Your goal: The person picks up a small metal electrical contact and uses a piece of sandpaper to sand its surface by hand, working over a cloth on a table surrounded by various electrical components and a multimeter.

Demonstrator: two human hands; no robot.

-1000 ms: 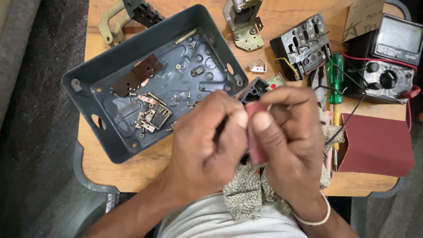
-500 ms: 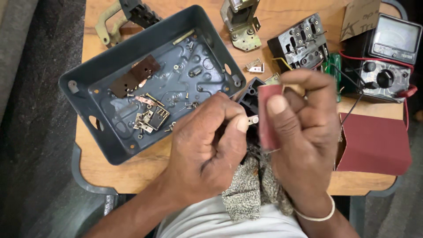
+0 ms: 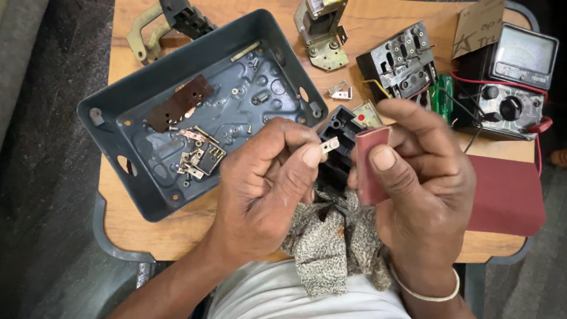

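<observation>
Small metal contact strip held between the two hands, above the table edge.

The left hand [image 3: 266, 183] pinches the metal strip [image 3: 329, 145]; its long axis points right and slightly up toward the folded red sandpaper [image 3: 371, 165], pinched by the right hand [image 3: 425, 177], just beside.

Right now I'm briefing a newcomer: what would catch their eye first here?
Front and centre, the left hand pinches a small metal contact strip beside a folded red abrasive sheet held by the right hand. Behind them on the left, an open grey metal box holds loose parts; a meter sits far right.
</observation>
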